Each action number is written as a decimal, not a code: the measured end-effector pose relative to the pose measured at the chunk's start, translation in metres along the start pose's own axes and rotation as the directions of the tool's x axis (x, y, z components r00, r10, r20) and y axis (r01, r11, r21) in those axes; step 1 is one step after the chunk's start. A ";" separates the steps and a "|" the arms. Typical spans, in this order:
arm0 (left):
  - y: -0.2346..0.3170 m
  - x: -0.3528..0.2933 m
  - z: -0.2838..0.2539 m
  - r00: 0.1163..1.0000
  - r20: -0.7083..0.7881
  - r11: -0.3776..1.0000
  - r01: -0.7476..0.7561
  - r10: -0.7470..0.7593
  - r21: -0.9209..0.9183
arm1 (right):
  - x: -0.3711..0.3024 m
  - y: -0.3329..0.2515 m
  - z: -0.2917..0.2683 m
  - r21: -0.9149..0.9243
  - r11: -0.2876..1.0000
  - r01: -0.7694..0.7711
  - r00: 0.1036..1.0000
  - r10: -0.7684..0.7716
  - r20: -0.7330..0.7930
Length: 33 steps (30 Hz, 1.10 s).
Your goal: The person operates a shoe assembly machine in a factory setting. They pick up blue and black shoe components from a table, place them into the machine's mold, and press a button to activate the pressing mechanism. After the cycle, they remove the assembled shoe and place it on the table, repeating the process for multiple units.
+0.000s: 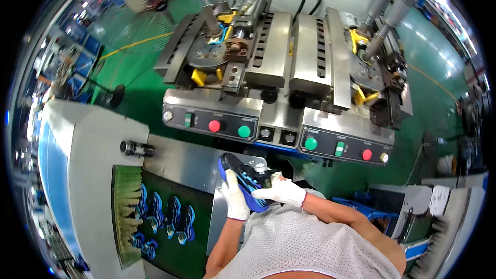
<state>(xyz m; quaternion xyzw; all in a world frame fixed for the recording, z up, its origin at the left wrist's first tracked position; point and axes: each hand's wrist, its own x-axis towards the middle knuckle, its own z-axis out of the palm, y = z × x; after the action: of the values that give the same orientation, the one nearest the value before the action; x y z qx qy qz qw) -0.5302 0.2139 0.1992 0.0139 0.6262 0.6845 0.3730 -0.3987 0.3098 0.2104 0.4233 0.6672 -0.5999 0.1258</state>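
Note:
A black and blue sports shoe (241, 172) is held in front of my body, its toe pointing away from me and its blue sole edge turned to the left. My left hand (235, 196), in a white knitted glove, grips it along the sole side. On the opposite side, my right hand (283, 190), gloved alike, has its thumb against the shoe near the heel. Its other fingers are partly hidden around the dark collar. Just beyond the hands, a two-station metal pressing machine (268, 57) carries two control panels, the left one (211, 122) and the right one (345, 142).
At left, a grey machine housing (98, 139) has a bristle-edged opening, where several blue and black shoes (173, 217) lie on a dark green conveyor belt (206, 201). A black cylindrical object (137, 148) rests on the metal ledge. Blue crates (361, 209) stand at right.

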 end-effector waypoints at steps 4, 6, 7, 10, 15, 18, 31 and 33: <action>-0.012 0.008 -0.011 0.996 0.035 0.996 0.081 -0.079 -0.031 | 0.017 0.022 0.018 0.255 0.934 0.250 0.968 -0.244 -0.055; -0.017 0.011 -0.020 0.997 -0.076 0.977 0.025 -0.009 0.210 | 0.021 0.029 0.022 0.145 0.982 0.125 0.991 -0.119 -0.054; -0.038 0.025 -0.034 0.999 -0.044 0.980 0.009 0.000 0.198 | 0.019 0.025 0.021 0.240 0.956 0.171 0.985 -0.159 -0.067; -0.025 0.018 -0.017 0.994 -0.106 0.859 0.085 -0.036 0.504 | 0.000 0.020 0.016 0.583 0.811 0.055 0.994 -0.101 0.047; -0.044 0.010 -0.019 0.999 -0.050 0.962 0.006 0.008 0.274 | -0.009 0.010 0.022 0.645 0.763 0.044 0.999 -0.028 -0.034; -0.059 0.009 -0.023 0.999 -0.052 0.982 0.018 -0.008 0.189 | -0.014 -0.002 0.025 0.611 0.791 -0.016 0.998 0.052 -0.042; -0.021 0.011 -0.053 0.999 0.038 0.976 0.010 -0.019 0.216 | -0.007 -0.026 0.019 0.505 0.863 -0.008 0.997 -0.030 0.066; -0.024 0.012 -0.057 0.992 0.101 0.982 -0.095 0.080 0.165 | -0.016 -0.031 0.011 0.377 0.926 0.033 0.999 -0.024 -0.028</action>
<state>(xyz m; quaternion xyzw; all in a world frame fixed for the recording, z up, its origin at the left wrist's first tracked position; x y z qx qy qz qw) -0.5549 0.1703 0.1607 0.1052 0.6626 0.6432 0.3689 -0.4148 0.2959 0.2398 0.4365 0.5469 -0.7139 0.0257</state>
